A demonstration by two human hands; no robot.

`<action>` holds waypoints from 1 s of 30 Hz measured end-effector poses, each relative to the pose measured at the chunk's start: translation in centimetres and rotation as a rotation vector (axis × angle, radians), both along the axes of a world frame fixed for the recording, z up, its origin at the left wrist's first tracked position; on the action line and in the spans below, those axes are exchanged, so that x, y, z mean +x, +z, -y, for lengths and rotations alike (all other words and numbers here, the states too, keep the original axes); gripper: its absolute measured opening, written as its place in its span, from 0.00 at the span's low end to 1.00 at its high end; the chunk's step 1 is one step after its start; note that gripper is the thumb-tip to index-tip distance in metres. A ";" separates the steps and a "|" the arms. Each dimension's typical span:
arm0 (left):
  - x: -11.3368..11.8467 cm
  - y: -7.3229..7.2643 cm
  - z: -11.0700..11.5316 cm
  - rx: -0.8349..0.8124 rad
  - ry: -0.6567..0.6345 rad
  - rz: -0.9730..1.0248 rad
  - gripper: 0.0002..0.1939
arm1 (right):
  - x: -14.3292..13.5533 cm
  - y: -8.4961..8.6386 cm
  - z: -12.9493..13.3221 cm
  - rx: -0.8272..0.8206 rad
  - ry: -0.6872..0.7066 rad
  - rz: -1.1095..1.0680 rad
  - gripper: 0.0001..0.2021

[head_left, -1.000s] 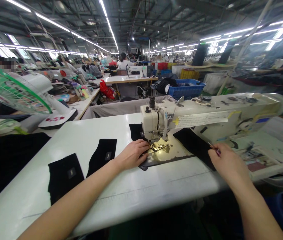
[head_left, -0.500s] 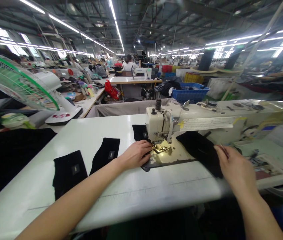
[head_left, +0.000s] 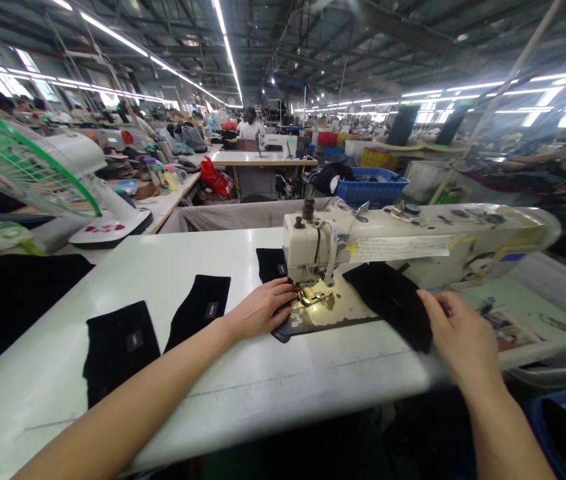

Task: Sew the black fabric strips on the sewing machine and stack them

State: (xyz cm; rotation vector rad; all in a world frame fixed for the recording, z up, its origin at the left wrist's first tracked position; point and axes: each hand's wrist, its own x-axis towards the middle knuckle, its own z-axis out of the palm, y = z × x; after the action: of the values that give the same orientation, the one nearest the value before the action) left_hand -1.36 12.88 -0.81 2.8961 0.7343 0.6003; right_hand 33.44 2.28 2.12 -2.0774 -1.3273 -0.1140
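My left hand [head_left: 265, 308] rests beside the presser foot [head_left: 313, 295] of a cream sewing machine [head_left: 307, 247], fingers stretched towards it and thumb apart. I make out nothing held in it. To the right of the needle area, my right hand [head_left: 463, 333] pinches the edge of a black fabric piece [head_left: 393, 300] lying across the machine bed. A small dark thing under those fingers is too hidden to name. Black fabric pieces with small labels lie to the left: one piece [head_left: 120, 350] near my forearm, another piece [head_left: 197, 310], and a third piece [head_left: 269, 265] partly behind the machine head.
A white table [head_left: 263, 393] carries the machine. A green-rimmed fan [head_left: 27, 160] stands at the left, beside dark cloth [head_left: 17, 307]. Beyond are a blue basket [head_left: 373, 188], a red bag [head_left: 214, 179] and a seated person [head_left: 249, 127]. A parts tray [head_left: 523, 333] lies at the right.
The view has turned slightly, shifting the scene left. My right hand still grips the black fabric piece, and its fingers have closed lower over the edge. My left hand stays by the presser foot.
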 end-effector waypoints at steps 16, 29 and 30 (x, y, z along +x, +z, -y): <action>-3.9 0.8 2.1 0.057 0.407 -0.179 0.18 | -5.1 3.1 3.1 -0.188 0.513 -0.491 0.15; 3.4 6.4 10.3 -1.295 0.059 0.489 0.11 | -9.6 2.1 4.1 -0.146 0.722 -0.911 0.19; 3.3 6.2 10.3 -1.408 0.100 0.646 0.13 | -9.6 1.4 4.2 -0.093 0.682 -1.004 0.24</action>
State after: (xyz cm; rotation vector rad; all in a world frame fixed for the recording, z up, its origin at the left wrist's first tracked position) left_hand 1.96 2.61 5.38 1.2920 0.7262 0.5937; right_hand 23.86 -1.89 3.57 -1.2738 -1.2557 1.1341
